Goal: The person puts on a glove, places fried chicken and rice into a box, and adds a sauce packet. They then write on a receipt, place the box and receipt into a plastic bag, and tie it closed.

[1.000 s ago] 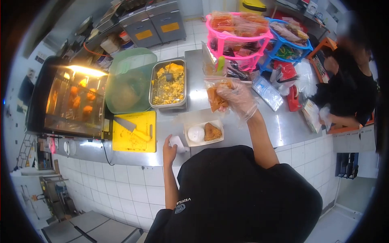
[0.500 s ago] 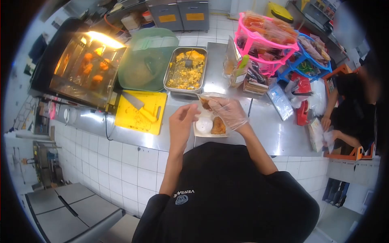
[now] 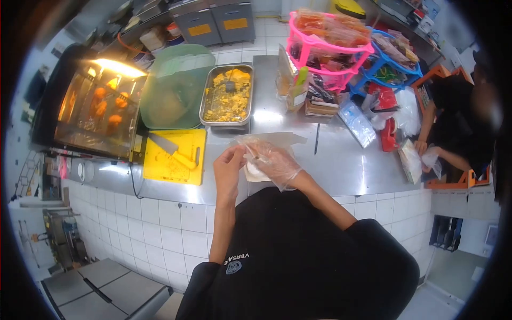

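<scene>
My bare left hand (image 3: 229,161) is closed in a pinch close to my right fingertips; what lies between its fingers is too small to make out. A clear plastic glove covers my right hand (image 3: 276,163), whose fingers curl around a small sachet, now mostly hidden. Both hands are above a paper food box (image 3: 257,177). White rice (image 3: 256,171) shows inside the box below my right hand, which hides the fried piece beside it. The box's raised lid (image 3: 284,138) spreads out behind my right hand.
A yellow cutting board (image 3: 160,173) with a knife (image 3: 173,151) lies left, before a lit food warmer (image 3: 98,109). A metal pan (image 3: 228,96) of yellow food stands behind my hands. Pink (image 3: 330,48) and blue baskets (image 3: 392,64) stand right; a person (image 3: 453,114) handles plastic bags there.
My hands have come together, with my right hand moving over the box and covering the fried piece. The view has shifted, so the surroundings appear farther left.
</scene>
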`<state>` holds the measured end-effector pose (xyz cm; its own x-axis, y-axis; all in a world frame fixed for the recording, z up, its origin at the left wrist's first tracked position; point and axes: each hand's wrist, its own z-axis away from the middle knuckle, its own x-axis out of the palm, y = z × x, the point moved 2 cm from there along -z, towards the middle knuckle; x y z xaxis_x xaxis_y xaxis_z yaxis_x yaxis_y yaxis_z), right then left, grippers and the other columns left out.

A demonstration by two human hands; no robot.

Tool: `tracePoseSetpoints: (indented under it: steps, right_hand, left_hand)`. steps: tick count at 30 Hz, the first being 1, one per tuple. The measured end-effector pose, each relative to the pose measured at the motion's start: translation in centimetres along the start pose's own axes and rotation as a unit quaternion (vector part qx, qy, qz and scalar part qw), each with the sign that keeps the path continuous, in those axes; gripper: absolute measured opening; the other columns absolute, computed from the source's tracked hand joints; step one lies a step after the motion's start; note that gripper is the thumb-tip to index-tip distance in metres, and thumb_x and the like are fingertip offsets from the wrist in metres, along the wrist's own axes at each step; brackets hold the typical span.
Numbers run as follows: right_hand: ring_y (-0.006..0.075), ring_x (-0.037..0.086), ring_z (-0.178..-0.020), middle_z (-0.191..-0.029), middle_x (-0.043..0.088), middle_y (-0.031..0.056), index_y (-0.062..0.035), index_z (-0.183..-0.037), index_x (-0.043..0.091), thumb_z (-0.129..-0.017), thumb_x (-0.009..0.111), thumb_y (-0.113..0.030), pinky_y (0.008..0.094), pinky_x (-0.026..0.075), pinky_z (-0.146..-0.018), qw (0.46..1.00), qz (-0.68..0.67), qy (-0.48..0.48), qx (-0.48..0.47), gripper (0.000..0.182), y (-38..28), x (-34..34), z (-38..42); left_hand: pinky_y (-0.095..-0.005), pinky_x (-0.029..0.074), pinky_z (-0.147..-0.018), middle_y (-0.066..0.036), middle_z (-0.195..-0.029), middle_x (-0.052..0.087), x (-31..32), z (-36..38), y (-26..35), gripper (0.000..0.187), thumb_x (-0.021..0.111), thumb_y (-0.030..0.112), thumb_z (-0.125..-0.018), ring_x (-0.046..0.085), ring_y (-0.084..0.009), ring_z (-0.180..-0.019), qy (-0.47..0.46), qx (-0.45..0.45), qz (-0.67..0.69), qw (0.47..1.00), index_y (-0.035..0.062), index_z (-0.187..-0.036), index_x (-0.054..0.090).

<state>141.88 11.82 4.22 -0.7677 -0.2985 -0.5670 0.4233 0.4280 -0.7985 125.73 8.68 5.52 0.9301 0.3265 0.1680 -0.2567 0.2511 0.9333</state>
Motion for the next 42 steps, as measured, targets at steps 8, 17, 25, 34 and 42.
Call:
tracePoseSetpoints:
  steps: [8,17,25,34,42]
  right_hand:
    - [0.0141,0.066,-0.076,-0.084,0.069,0.0062,0.0003,-0.099,0.067,-0.092,0.067,-0.028,0.0287,0.053,-0.070,0.961,-0.169,-0.043,0.215,0.029,-0.9,-3.5,-0.8]
    - [0.0111,0.064,-0.069,-0.076,0.068,0.0050,-0.0037,-0.084,0.068,-0.082,0.073,-0.027,0.0269,0.052,-0.065,0.919,-0.246,-0.091,0.295,0.024,3.4,-1.2,0.9]
    - [0.0148,0.069,-0.078,-0.085,0.069,0.0074,-0.0020,-0.098,0.065,-0.089,0.072,-0.019,0.0288,0.059,-0.073,0.866,-0.360,-0.076,0.339,0.020,3.9,-1.0,1.8]
    - [0.0221,0.070,-0.089,-0.097,0.070,0.0129,0.0015,-0.104,0.065,-0.089,0.071,-0.017,0.0361,0.059,-0.086,0.799,-0.502,-0.092,0.319,0.024,3.8,-1.0,2.2]
    - [0.0170,0.066,-0.069,-0.078,0.065,0.0080,-0.0016,-0.085,0.062,-0.092,0.065,-0.021,0.0291,0.057,-0.062,0.850,-0.396,-0.118,0.327,0.020,3.8,-0.9,2.2]
  left_hand:
    - [-0.0210,0.044,-0.059,-0.002,-0.080,0.066,0.1,0.6,-0.4,0.021,0.068,0.020,-0.091,0.055,-0.0060,-0.066,-0.071,0.044,-0.158,0.984,-0.0003,-0.098,0.072]
    - [-0.0249,0.044,-0.060,-0.004,-0.074,0.067,1.6,1.8,-3.2,0.027,0.070,0.024,-0.091,0.056,-0.0075,-0.064,-0.124,0.039,-0.240,0.962,-0.0021,-0.099,0.070]
    - [-0.0277,0.046,-0.058,-0.009,-0.075,0.068,2.2,2.3,-3.3,0.026,0.066,0.023,-0.093,0.058,-0.0115,-0.062,-0.117,0.074,-0.308,0.941,-0.0028,-0.097,0.067]
    - [-0.0270,0.045,-0.057,-0.006,-0.070,0.064,1.6,1.7,-3.2,0.022,0.063,0.019,-0.095,0.057,-0.0108,-0.062,-0.161,0.056,-0.277,0.946,-0.0023,-0.096,0.064]
    - [-0.0264,0.045,-0.057,-0.006,-0.071,0.064,1.5,1.9,-4.7,0.017,0.062,0.017,-0.095,0.058,-0.0103,-0.062,-0.197,0.016,-0.227,0.954,-0.0002,-0.096,0.063]
